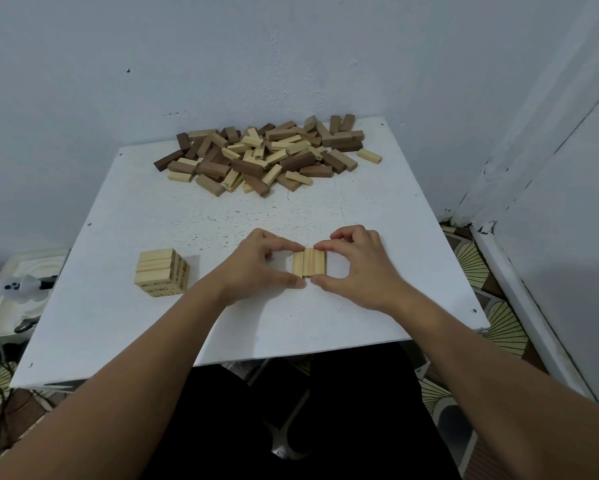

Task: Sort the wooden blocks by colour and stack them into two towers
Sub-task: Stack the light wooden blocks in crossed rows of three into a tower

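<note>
Three pale blocks [309,262] lie side by side at counter [125,306] centre, pinched by left hand [256,263] and right hand [357,268]; pale tower [161,277] at 9 o'clock (mixed pile [267,154] at 12).

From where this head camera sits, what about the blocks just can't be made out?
- Light tower, head view: the layer count is unclear; lower layers are foreshortened and its far side is hidden.
- Mixed pile: blocks underneath are covered by upper ones, so no colour count.
- Three light blocks: their ends are covered by the left hand and right hand.
- Dark marks on the tower's side: too small to read.
</note>
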### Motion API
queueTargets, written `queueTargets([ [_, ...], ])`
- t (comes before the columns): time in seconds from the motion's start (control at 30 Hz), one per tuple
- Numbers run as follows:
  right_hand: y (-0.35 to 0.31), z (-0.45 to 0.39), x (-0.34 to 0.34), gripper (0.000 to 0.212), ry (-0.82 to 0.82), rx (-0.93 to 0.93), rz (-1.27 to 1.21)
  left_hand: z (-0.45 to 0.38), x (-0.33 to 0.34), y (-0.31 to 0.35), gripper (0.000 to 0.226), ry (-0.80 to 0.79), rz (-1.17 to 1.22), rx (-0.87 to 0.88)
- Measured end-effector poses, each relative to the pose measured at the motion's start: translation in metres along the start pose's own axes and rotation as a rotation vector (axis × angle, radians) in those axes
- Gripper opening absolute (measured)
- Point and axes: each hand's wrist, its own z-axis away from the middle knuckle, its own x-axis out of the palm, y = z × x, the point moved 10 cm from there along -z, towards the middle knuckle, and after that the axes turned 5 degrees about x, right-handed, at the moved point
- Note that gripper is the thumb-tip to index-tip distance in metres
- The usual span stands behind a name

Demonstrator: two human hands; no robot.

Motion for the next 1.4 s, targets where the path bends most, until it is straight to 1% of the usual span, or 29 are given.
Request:
queueTargets([
  [0.3,-0.004,0.000,0.000,0.055,-0.012,-0.011,0.044,0.000,0.001,0.002,0.057,0.003,-0.029,0.026],
  [0.43,-0.004,0.000,0.000,0.055,-0.007,-0.012,0.055,-0.001,0.003,-0.001,0.053,0.008,-0.037,0.041],
  [0.67,-0.016,0.004,-0.005,0.055,0.015,-0.042,-0.013,0.005,-0.001,0.011,0.055,0.027,-0.103,0.090],
  [0.83,-0.060,0.003,-0.019,0.054,0.088,-0.116,-0.152,0.025,-0.053,0.039,0.054,0.111,-0.289,0.166],
  [0.93,-0.101,-0.008,-0.023,0.054,0.124,-0.169,-0.198,0.045,-0.098,0.045,0.053,0.174,-0.299,0.184],
  [1.03,-0.142,-0.019,-0.008,0.053,0.102,-0.216,-0.230,0.067,-0.134,0.029,0.054,0.195,-0.320,0.149],
  [1.17,-0.190,-0.031,0.036,0.051,-0.001,-0.248,-0.230,0.093,-0.169,-0.026,0.051,0.179,-0.280,0.045],
  [1.3,-0.213,-0.039,0.072,0.051,-0.090,-0.241,-0.192,0.107,-0.183,-0.068,0.050,0.174,-0.243,-0.003],
  [1.4,-0.219,-0.043,0.087,0.052,-0.117,-0.246,-0.146,0.110,-0.186,-0.087,0.052,0.160,-0.206,-0.014],
])
